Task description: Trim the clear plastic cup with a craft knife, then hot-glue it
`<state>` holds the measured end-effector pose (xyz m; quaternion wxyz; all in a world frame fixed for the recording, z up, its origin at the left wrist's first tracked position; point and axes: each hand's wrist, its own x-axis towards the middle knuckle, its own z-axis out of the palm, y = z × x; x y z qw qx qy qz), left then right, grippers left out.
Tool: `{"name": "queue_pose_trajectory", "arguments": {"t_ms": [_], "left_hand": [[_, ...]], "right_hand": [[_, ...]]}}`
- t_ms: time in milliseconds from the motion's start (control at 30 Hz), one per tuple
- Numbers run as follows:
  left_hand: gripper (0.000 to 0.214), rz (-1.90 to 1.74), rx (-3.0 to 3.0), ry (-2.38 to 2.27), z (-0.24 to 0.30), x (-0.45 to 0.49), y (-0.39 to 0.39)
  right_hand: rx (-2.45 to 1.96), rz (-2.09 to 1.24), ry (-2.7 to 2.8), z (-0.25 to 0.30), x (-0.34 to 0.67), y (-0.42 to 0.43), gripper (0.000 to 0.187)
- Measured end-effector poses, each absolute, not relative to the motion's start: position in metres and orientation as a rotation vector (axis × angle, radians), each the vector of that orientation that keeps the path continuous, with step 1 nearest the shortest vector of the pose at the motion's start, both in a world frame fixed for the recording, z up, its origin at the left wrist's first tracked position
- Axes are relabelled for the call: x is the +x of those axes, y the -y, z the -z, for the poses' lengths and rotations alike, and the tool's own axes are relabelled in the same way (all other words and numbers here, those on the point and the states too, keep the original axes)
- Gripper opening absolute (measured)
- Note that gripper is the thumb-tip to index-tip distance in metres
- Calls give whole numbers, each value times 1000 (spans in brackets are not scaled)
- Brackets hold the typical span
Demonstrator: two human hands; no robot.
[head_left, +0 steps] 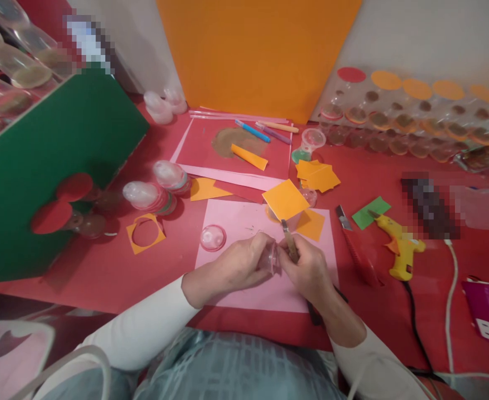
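Note:
My left hand [244, 262] is closed around a small clear plastic cup [272, 257], held sideways over a pink sheet [244, 222]. My right hand [308, 269] grips a thin brown-handled tool [289, 240] whose tip points up and away, right beside the cup's mouth. The two hands touch each other above the sheet. An orange paper square [285, 199] lies just beyond the tool tip. A clear domed lid [213, 237] rests on the pink sheet to the left of my left hand.
A yellow glue gun [398, 250] and a red utility knife [355, 247] lie to the right. A green board [48, 166] leans at left, an orange board [257, 50] stands behind. Stacked lids [155, 189], markers [265, 130] and rows of cups [415, 116] lie around.

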<state>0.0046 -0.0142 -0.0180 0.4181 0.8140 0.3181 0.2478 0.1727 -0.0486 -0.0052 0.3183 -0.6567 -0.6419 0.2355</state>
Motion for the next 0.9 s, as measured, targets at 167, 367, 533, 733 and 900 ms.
{"name": "queue_pose_trajectory", "arguments": {"t_ms": [167,367,533,733,900], "left_hand": [[31,-637,2023,-744,20,2,12],[30,-613,1942,-772,15,2,10],[36,-585,1817,-852,5,3,9],[38,-540,1813,-896,3,3,8],[32,-565,1890,-887,10,4,10]], "right_hand": [[-1742,-756,1645,2,176,47,14],[-1763,-778,1581,2,177,47,12],[-1744,-739,1559,2,177,48,12],[-1641,-685,1623,-2,176,48,12],[-1655,-557,1698,-1,174,48,18]]}}
